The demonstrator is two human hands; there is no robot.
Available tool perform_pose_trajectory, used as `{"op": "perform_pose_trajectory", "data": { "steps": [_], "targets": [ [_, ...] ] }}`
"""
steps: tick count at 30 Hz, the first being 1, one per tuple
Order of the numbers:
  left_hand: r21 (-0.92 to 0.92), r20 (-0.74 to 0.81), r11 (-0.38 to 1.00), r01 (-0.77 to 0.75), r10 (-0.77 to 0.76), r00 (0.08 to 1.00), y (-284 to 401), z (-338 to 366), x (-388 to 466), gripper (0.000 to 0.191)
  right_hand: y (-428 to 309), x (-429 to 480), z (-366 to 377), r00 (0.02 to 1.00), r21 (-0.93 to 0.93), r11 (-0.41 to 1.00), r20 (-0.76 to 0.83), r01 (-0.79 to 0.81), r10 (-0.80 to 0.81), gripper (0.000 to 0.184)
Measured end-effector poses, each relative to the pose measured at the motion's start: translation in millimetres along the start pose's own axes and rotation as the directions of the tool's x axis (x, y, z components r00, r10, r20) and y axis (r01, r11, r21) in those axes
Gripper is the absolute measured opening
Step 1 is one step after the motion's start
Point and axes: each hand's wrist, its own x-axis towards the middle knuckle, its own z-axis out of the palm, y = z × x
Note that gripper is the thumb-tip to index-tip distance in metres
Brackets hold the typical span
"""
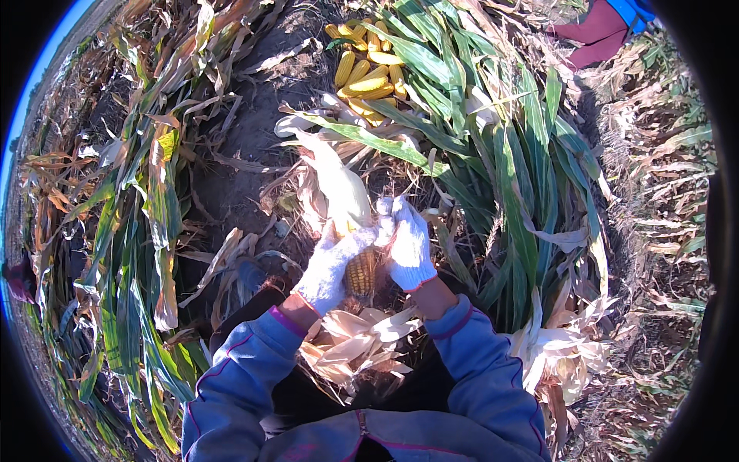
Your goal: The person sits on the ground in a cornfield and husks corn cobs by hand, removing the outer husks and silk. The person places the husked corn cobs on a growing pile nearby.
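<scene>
Both of my hands wear white knit gloves. My left hand [335, 263] is wrapped around an ear of corn [360, 274], whose bare yellow kernels show below the fingers. Pale husk leaves [340, 185] stand up from the ear's far end, folded away from the kernels. Close against the ear's right side is my right hand [409, 245], its fingers bent together near my left fingertips. Whether it pinches husk or silk there is too bright to make out. Beneath the ear, dry loose husks [364, 341] lie between my legs.
Ahead lies a pile of husked yellow corn ears [366, 75]. Cut green corn stalks [514, 173] are heaped along the right, and more stalks [127, 277] lie on the left. Bare soil [248, 115] runs between them. Another person's legs [600, 34] show at upper right.
</scene>
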Motion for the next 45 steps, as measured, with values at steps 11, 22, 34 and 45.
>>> {"op": "perform_pose_trajectory", "data": {
  "steps": [11,22,34,45],
  "targets": [
    [0.749,0.219,0.655,0.1,-0.387,0.896,24.3,14.4,-39.2,0.09,-78.1,57.4,-59.1,0.913,0.275,0.886,-0.279,0.373,-0.297,0.027],
    [0.937,-0.003,0.348,0.026,-0.068,0.998,32.0,10.0,-38.9,0.089,-97.8,62.2,-65.0,0.55,-0.423,0.656,-0.358,0.625,-0.754,0.016],
    [0.907,0.309,-0.381,-0.177,0.319,0.896,18.4,-6.1,-27.6,0.092,-32.8,16.6,-1.9,0.629,-0.757,-0.026,0.561,0.653,-0.538,0.024],
    [0.998,0.048,0.029,-0.055,0.206,0.977,25.7,-1.6,-26.8,0.09,-60.0,29.2,-16.6,0.943,-0.519,0.819,-0.07,0.244,-0.325,0.019]
  ]
}}
